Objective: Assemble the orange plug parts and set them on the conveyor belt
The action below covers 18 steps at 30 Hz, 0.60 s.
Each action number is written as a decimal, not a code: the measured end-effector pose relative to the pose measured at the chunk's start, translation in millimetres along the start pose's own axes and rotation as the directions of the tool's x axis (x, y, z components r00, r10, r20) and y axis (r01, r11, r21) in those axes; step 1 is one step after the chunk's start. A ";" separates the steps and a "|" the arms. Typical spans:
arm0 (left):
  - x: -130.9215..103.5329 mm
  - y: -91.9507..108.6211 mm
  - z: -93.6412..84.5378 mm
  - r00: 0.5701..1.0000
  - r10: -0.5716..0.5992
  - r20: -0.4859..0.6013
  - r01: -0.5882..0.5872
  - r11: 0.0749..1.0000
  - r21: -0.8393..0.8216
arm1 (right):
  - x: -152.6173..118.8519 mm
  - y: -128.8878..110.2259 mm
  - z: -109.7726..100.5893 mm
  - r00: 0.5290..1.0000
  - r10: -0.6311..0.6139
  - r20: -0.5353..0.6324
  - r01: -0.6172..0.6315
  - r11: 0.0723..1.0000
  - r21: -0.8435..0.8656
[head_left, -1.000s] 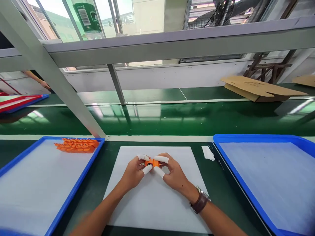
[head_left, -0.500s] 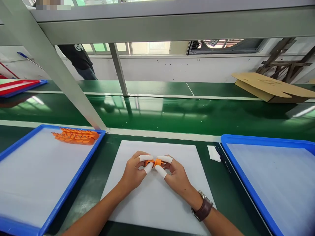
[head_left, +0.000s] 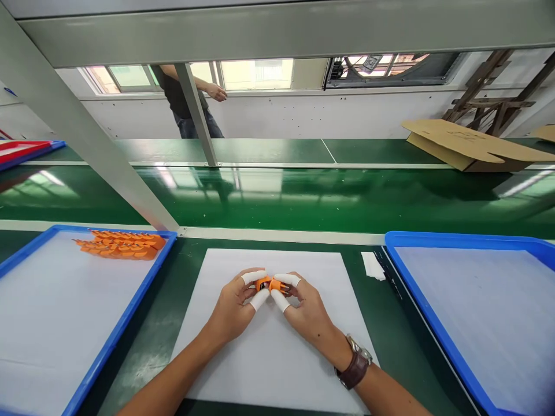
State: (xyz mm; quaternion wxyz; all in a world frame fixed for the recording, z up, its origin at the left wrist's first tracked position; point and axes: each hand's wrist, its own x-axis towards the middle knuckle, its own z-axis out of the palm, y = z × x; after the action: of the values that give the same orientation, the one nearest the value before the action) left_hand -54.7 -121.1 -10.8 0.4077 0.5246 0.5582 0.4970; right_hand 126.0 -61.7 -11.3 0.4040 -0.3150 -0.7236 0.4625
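Observation:
Above the white sheet [head_left: 269, 346], my left hand [head_left: 236, 303] and my right hand [head_left: 306, 306] meet around a small orange plastic part [head_left: 276, 285]. The left thumb and forefinger pinch its left portion, where a dark spot shows. My right thumb and forefinger pinch its right portion, from which thin prongs stick out. I cannot tell whether it is one piece or two joined pieces. White finger cots cover both thumbs and forefingers, and my right wrist wears a watch [head_left: 355, 367].
Several orange parts [head_left: 125, 245] lie in the blue-rimmed left tray [head_left: 117, 341]. Another blue-rimmed tray [head_left: 433, 323] is at the right, beside a white scrap [head_left: 373, 266]. Beyond runs a green conveyor belt [head_left: 277, 202] with cardboard [head_left: 468, 141]; a person [head_left: 186, 104] stands behind. A metal frame [head_left: 277, 34] crosses above.
Both hands keep their pinch on the orange part, which has turned slightly. My view has shifted a little. The person behind has moved right, and their hand now shows.

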 end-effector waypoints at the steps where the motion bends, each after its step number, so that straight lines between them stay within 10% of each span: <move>1: -0.2 -0.3 -0.8 0.999 0.020 0.036 -0.021 0.999 0.034 | 0.7 2.2 -0.1 0.999 0.041 -0.018 -0.041 0.999 0.004; 8: -0.9 1.4 -0.2 0.974 0.225 0.001 -0.207 0.897 0.391 | 0.7 -3.8 -3.2 0.997 0.070 0.010 -0.070 0.996 -0.054; 18: -0.4 -1.6 4.8 0.962 0.271 -0.019 -0.235 0.862 0.448 | 0.9 1.7 -1.5 0.990 0.121 0.072 -0.120 0.993 -0.019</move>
State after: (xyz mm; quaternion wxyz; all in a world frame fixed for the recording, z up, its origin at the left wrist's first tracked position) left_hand -50.3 -120.8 -13.2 0.1861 0.6514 0.5987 0.4273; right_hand 127.0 -59.7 -12.2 0.3464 -0.3441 -0.7209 0.4918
